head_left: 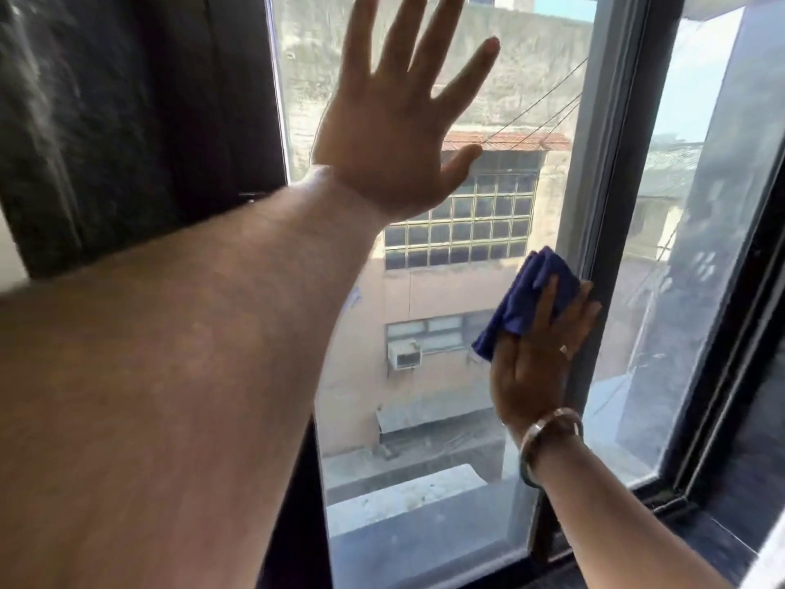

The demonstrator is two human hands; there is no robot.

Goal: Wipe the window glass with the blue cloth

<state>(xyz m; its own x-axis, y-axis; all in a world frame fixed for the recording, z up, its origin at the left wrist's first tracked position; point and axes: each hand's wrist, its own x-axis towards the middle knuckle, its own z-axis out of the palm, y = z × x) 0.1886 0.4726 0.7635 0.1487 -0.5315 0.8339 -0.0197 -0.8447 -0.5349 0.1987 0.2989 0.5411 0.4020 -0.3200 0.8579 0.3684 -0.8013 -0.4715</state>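
Window glass (pixel 446 376): right hand (pixel 535 367) presses blue cloth (pixel 522 295) flat, beside frame (pixel 611 206); unwiped pane lies leftward; left hand (pixel 395 133) splayed, empty.

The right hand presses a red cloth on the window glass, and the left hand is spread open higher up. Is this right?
Not quite: the cloth is blue, not red, as the head view shows. The right hand presses it on the window glass, and the left hand is spread open higher up.

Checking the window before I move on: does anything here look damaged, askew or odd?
Nothing looks damaged or askew. The window glass is uncracked, only hazy and streaked. The right hand presses the blue cloth beside the frame; the left hand is spread flat.
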